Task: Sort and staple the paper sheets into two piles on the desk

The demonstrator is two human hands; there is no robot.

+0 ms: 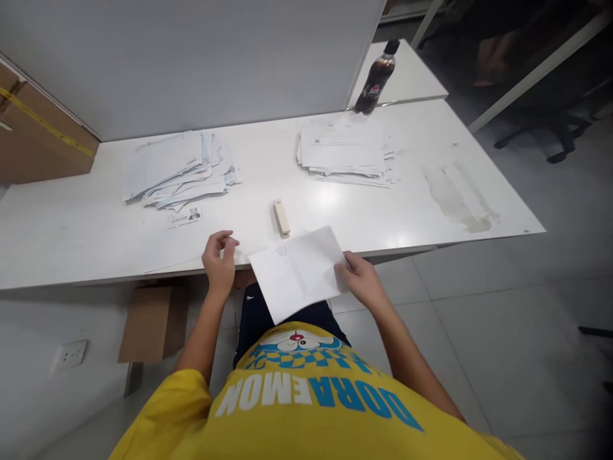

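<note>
My right hand (359,276) pinches the right edge of a white sheet of paper (306,275), thumb on top. The sheet has a crease and a small printed mark near its top left, and it hangs over the table's front edge above my lap. Left of the sheet, apart from it, my left hand (220,259) hovers at the table edge with loosely bent fingers and nothing visible in them. A cream stapler (281,218) lies just beyond the paper. Farther back are a messy paper pile (177,167) on the left and a neater paper stack (342,150) on the right.
A dark cola bottle (378,78) stands at the back right beside the grey partition (215,57). Cardboard boxes (43,137) sit at the far left, and another box (148,322) is under the white table (258,160). A stain (460,195) marks its right end.
</note>
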